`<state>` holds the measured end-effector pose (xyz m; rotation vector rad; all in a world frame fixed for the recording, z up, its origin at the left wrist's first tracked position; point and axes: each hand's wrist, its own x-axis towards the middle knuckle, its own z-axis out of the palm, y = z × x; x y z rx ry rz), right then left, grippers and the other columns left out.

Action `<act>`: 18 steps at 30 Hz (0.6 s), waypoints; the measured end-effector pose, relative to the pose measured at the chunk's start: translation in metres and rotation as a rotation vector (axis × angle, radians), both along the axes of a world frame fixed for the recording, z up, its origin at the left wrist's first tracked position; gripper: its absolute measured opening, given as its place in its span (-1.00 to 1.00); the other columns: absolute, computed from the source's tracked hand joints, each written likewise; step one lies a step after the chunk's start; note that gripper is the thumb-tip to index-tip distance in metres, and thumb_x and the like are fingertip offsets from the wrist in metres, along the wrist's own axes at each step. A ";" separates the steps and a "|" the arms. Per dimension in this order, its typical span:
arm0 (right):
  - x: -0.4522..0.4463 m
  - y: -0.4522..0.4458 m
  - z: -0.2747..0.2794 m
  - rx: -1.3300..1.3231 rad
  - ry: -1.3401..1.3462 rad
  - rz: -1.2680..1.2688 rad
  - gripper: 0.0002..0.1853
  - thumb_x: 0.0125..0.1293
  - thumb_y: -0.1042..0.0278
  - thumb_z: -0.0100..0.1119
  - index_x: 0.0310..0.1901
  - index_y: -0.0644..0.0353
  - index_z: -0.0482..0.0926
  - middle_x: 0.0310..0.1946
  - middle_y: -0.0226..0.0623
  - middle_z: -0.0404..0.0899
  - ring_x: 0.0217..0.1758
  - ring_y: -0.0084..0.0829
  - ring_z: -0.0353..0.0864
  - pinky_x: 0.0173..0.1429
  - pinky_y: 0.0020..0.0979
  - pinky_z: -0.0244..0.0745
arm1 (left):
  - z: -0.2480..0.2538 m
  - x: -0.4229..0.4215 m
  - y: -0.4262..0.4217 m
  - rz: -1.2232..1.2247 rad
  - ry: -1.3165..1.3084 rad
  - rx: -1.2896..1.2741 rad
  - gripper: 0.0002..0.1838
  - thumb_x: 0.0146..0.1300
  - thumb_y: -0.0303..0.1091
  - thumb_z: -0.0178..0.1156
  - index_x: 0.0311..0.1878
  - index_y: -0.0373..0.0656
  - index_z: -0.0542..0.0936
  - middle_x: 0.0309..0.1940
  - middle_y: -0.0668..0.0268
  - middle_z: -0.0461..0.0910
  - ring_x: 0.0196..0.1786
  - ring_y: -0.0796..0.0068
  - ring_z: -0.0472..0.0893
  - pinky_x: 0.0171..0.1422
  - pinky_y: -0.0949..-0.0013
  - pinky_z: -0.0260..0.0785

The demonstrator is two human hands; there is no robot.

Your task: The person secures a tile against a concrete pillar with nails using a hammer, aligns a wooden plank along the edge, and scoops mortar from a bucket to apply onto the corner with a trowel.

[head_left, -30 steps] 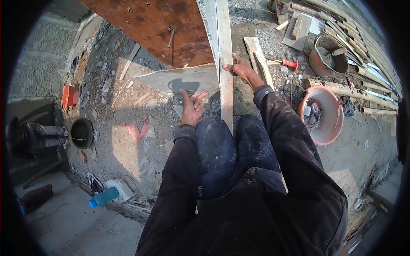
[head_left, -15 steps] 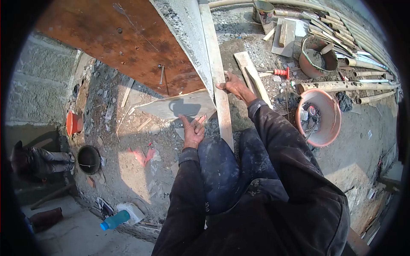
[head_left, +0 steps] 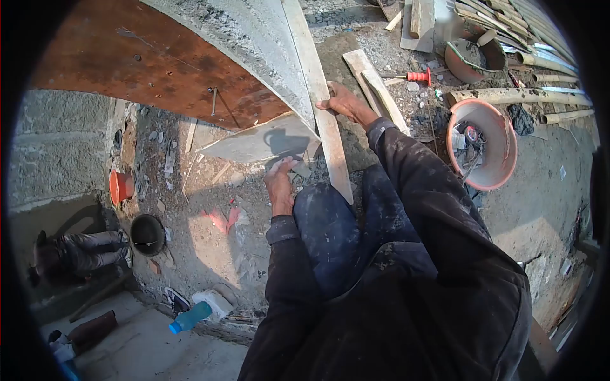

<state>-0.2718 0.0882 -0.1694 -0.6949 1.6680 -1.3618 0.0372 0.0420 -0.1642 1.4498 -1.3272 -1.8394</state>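
My right hand [head_left: 345, 103] grips a long, pale board [head_left: 333, 146].
Fingers pinch its straight edge beside rough grey concrete [head_left: 238, 35]; my left hand's [head_left: 278, 187] fingers, loosely open, hover near a smooth grey panel [head_left: 238, 147], contact unclear, below the rust-brown slab [head_left: 127, 63].

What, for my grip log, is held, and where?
The right hand holds the wooden board by one long edge, midway; whether the left hand holds anything is unclear.

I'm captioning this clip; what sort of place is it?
Probably an outdoor building site: rubble covers the ground, bamboo poles lie beside a mortar-stained bucket, and the right hand holds a wooden strip against rough concrete.
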 end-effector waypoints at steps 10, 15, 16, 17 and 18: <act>-0.001 -0.004 -0.014 0.017 0.168 -0.041 -0.15 0.20 0.26 0.52 0.47 0.42 0.38 0.26 0.12 0.63 0.34 -0.07 0.61 0.46 -0.20 0.42 | 0.033 0.015 -0.002 -0.172 -0.276 -0.274 -0.77 0.43 -0.27 0.39 -0.08 -0.26 0.80 -0.19 0.30 0.81 -0.14 0.61 0.68 0.07 0.47 0.44; -0.001 0.009 0.006 0.018 0.121 -0.021 -0.10 0.21 0.19 0.50 0.52 0.40 0.32 0.36 0.22 0.54 0.44 0.03 0.54 0.50 -0.15 0.39 | 0.036 0.022 -0.002 -0.195 -0.311 -0.322 -0.81 0.48 -0.32 0.36 -0.08 -0.27 0.79 -0.25 0.38 0.78 -0.19 0.71 0.60 0.01 0.52 0.42; -0.005 0.009 0.009 0.017 0.111 -0.018 -0.10 0.21 0.19 0.50 0.52 0.40 0.32 0.36 0.22 0.54 0.44 0.03 0.54 0.50 -0.15 0.39 | 0.040 0.018 -0.001 -0.188 -0.313 -0.297 -0.79 0.47 -0.33 0.37 -0.04 -0.30 0.78 -0.22 0.37 0.79 -0.16 0.68 0.62 0.04 0.50 0.45; -0.006 0.010 0.011 0.026 0.104 0.006 -0.08 0.22 0.16 0.49 0.53 0.40 0.30 0.38 0.23 0.51 0.46 0.04 0.51 0.52 -0.13 0.37 | 0.043 0.015 0.001 -0.181 -0.319 -0.270 -0.77 0.47 -0.33 0.38 0.00 -0.32 0.78 -0.19 0.35 0.79 -0.13 0.66 0.65 0.06 0.48 0.48; -0.006 0.010 0.009 0.034 0.100 0.031 -0.06 0.23 0.13 0.49 0.54 0.40 0.28 0.41 0.25 0.48 0.49 0.05 0.49 0.54 -0.12 0.36 | 0.042 0.013 0.001 -0.180 -0.331 -0.266 -0.77 0.47 -0.33 0.38 0.00 -0.32 0.78 -0.19 0.35 0.79 -0.13 0.66 0.65 0.06 0.48 0.48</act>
